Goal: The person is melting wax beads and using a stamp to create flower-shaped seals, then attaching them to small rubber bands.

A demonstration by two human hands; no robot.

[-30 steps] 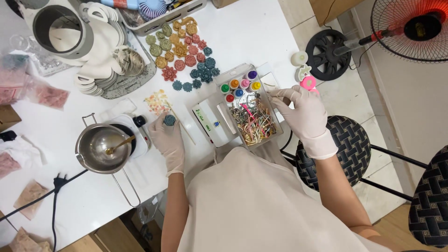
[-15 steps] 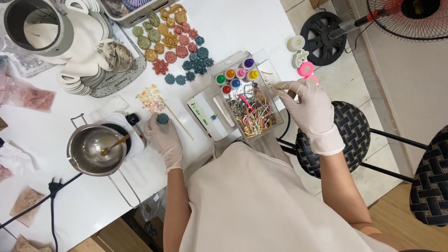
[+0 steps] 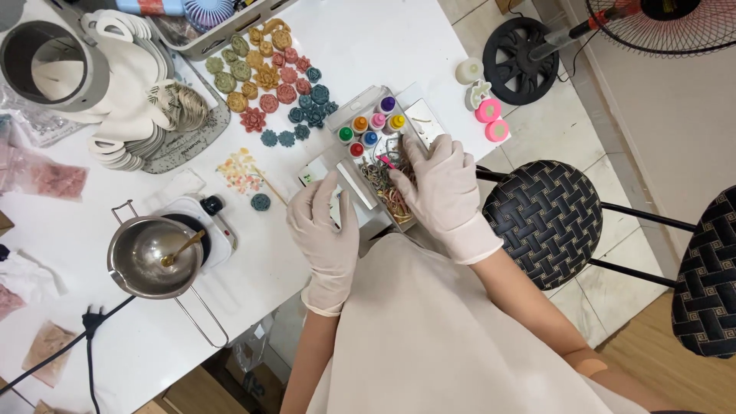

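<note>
- The right hand (image 3: 443, 184) lies spread over the clear box (image 3: 383, 165) of small bits and dye bottles (image 3: 371, 128); whether its fingers pinch anything, I cannot tell.
- The left hand (image 3: 326, 226) rests open and empty beside the box, near the table's front edge.
- Many coloured flower pieces (image 3: 272, 77) already sit finished in rows.
- The melting pot (image 3: 153, 257) on the small hotplate looks nearly empty, a spoon inside.
- 1 teal flower (image 3: 261, 202) lies apart.

On the bench (image 3: 368, 46), the compartment tray (image 3: 383, 153) sits at centre frame, bottles in its upper end (both hands over its lower part). Left of it lies a spread of small flower shapes (image 3: 268, 84); the metal pot (image 3: 153, 257) stands lower left; the stool (image 3: 548, 218) stands right.
</note>
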